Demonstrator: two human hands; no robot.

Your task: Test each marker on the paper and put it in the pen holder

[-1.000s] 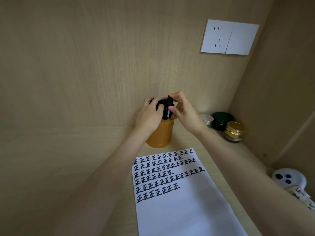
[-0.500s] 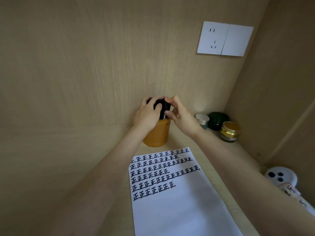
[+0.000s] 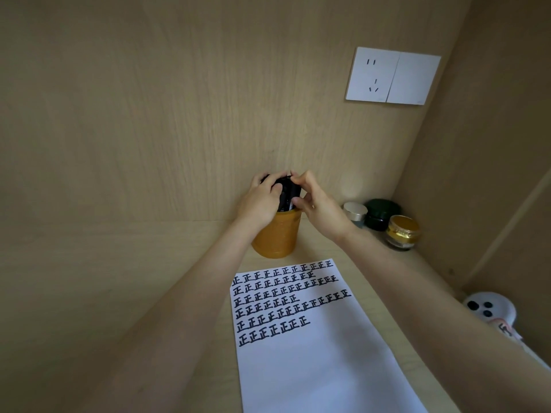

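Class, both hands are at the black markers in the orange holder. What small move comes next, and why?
Probably the right hand lifts one of the markers out while the left hand steadies the rest in the pen holder: both grip them, and the paper has room.

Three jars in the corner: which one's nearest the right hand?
The silver-lidded jar, leftmost of the three; the dark green jar and gold-lidded jar sit farther from the right hand.

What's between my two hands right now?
Head view: the black markers, standing in the orange pen holder, sit between the left hand and right hand.
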